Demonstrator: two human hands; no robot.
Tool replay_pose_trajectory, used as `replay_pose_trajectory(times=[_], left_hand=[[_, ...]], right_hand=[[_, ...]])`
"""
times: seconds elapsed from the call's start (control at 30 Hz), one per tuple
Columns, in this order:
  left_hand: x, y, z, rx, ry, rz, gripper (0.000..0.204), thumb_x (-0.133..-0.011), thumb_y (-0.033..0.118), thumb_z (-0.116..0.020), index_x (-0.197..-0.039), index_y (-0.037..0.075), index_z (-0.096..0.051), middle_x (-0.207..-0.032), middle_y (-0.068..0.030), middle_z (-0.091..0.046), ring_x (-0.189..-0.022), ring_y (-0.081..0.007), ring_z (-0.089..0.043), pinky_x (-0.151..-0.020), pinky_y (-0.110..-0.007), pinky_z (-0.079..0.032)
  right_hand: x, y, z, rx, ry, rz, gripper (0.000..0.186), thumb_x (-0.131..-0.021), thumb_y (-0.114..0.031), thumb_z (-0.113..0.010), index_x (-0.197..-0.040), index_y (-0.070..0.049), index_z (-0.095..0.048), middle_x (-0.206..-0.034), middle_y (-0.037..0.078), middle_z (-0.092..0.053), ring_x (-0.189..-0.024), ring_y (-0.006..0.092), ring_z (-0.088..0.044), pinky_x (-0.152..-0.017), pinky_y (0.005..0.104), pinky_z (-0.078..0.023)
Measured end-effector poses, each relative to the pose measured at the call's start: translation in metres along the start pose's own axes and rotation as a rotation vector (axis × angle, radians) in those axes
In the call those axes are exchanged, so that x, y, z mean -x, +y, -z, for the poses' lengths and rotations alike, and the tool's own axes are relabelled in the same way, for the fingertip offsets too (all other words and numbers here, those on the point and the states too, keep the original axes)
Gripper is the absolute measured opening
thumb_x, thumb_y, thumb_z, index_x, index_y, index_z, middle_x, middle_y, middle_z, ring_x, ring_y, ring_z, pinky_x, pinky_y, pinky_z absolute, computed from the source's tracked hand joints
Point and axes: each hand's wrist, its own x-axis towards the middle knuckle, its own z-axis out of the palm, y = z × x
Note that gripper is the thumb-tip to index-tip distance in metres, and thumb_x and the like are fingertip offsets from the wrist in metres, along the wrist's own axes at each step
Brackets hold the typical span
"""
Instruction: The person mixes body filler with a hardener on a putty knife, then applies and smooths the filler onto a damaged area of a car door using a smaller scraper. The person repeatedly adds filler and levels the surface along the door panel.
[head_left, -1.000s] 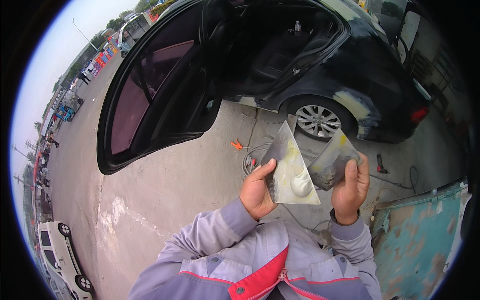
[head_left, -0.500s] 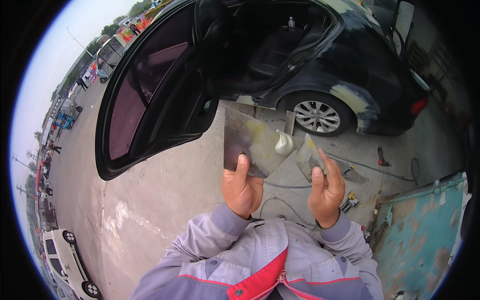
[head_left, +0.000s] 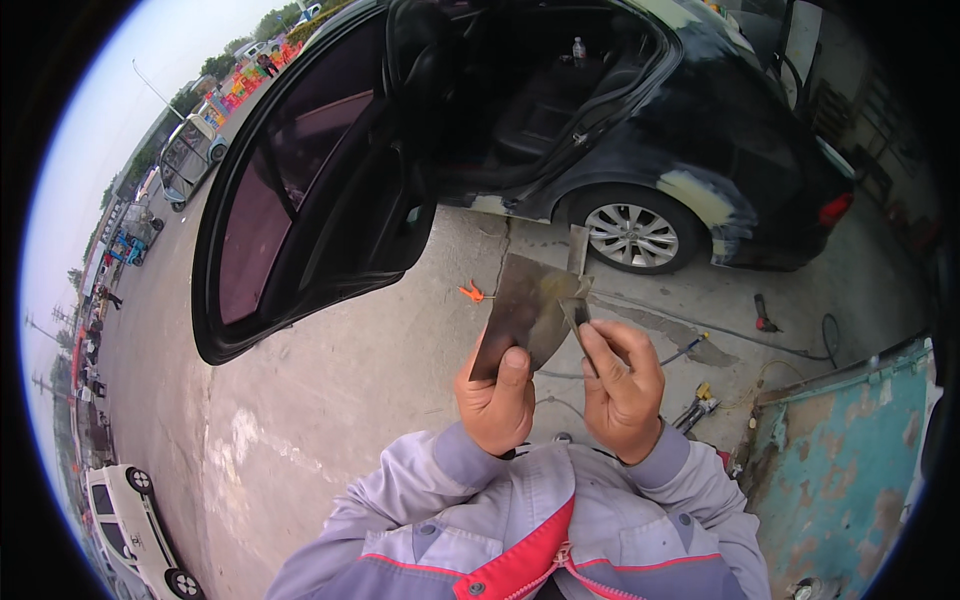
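Nearer than the rear wheel, a flat plate is clamped by the left hand, a smaller spreader by the right hand.

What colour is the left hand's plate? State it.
The plate is dark grey with a dull yellowish patch, seen in the head view.

At six o'clock in my feed, I see a pale lilac-grey work jacket with darker purple-grey cuffs, red piping, a pink zip and (eight o'clock from its pull) a dark round snap on a red flap.
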Motion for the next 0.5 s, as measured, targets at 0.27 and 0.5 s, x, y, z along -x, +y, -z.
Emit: replay_pose_trajectory(times=[0.27, 0.5], left_hand=[[0.001, 0.004, 0.006, -0.030, -0.023, -0.030, 0.039, -0.108, 0.007, -0.048, -0.147, 0.006, -0.052, -0.151, -0.0146, -0.053, -0.139, -0.0292, -0.051, -0.116, -0.049, -0.040], [-0.005, 0.005, 0.004, -0.012, 0.012, -0.041, 0.038, -0.108, 0.007, -0.048, -0.146, 0.005, -0.053, -0.152, -0.0132, -0.052, -0.139, -0.0278, -0.051, -0.116, -0.047, -0.040]], right_hand=[[0.001, 0.002, 0.010, -0.004, 0.182, -0.091, 0.051, -0.078, 0.008, -0.070, -0.128, -0.004, -0.071, -0.112, 0.018, -0.064, -0.088, 0.0311, -0.067, -0.075, 0.0349, -0.057], [0.002, 0.000, 0.002, -0.099, -0.083, 0.089, 0.055, -0.074, 0.009, -0.070, -0.126, -0.006, -0.072, -0.111, 0.015, -0.065, -0.087, 0.0308, -0.066, -0.074, 0.0344, -0.056]])
